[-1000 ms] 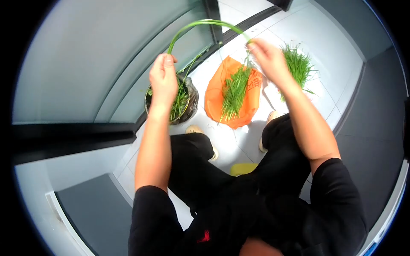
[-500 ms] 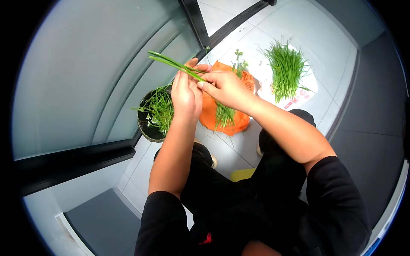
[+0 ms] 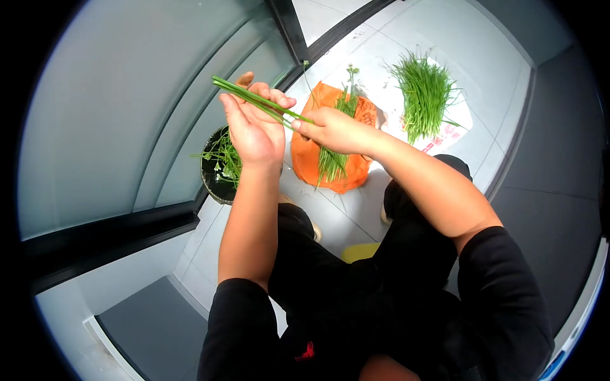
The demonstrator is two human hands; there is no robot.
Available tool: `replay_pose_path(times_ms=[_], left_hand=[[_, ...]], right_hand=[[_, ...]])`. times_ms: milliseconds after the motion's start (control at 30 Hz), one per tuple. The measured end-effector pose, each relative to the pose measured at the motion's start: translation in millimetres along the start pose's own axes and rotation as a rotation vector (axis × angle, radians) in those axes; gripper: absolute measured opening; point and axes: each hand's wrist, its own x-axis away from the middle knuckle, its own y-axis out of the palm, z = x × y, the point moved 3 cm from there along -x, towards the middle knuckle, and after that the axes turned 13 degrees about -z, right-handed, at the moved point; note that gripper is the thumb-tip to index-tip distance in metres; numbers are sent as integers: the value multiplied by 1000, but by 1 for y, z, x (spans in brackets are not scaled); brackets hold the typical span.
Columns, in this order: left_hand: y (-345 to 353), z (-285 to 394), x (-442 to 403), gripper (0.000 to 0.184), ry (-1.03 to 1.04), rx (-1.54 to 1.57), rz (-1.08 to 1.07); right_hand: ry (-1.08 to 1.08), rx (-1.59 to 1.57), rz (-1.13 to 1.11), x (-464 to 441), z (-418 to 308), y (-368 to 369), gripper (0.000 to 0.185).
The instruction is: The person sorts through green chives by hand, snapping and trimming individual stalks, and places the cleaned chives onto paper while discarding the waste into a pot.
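A few long green chive stalks (image 3: pixel 241 92) slant across the space between my hands. My right hand (image 3: pixel 337 130) pinches them near their lower right end with thumb and fingers. Beneath the stalks, my left hand (image 3: pixel 257 136) is turned palm up with its fingers stretched and apart; the stalks cross over its palm and fingers without being gripped. Below my right hand, more chives (image 3: pixel 332 166) lie on an orange bag (image 3: pixel 307 155), some with pale flower heads.
A thick pile of chives (image 3: pixel 422 95) rests on a white plastic bag (image 3: pixel 462 117) at the right. Green scraps (image 3: pixel 225 159) sit in a dark round bucket (image 3: pixel 219 189) beside the frosted glass panel (image 3: pixel 146 95). My knees flank the tiled floor (image 3: pixel 337 222).
My left hand has moved left and slightly up, its fingers spreading more under the stalks. The stalks' far tips have shifted a little left, while my right hand keeps its pinch.
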Motion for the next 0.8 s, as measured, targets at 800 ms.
replay_pose_path(times_ms=[800], left_hand=[[-19,-28,37,27,-773,-1476,-244]], right_hand=[[0,783,120,14,5,-16,26]])
